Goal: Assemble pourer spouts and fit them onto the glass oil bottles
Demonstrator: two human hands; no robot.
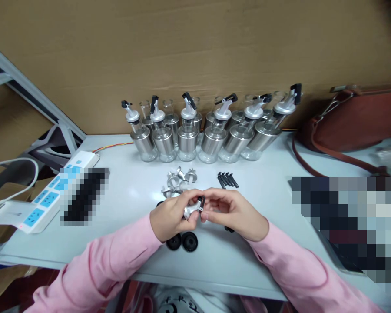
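Note:
My left hand [171,217] grips a silver pourer spout [190,211] above the table. A black flip lever [201,201] sits at the spout's tip. My right hand [236,214] has its thumb and fingers pinched at that lever. Just beyond my hands lie several loose silver pourer tops [173,179]. Several thin black levers [227,179] rest in a row to their right. Round black caps [190,241] lie below my left hand, and others are partly hidden by my hands.
Glass bottles with steel sleeves [187,138] stand in rows at the back, the front ones with pourers fitted. On the left lie a white power strip [48,198] and a blurred dark object [84,195]. A brown bag [358,121] occupies the right back, its strap trailing forward.

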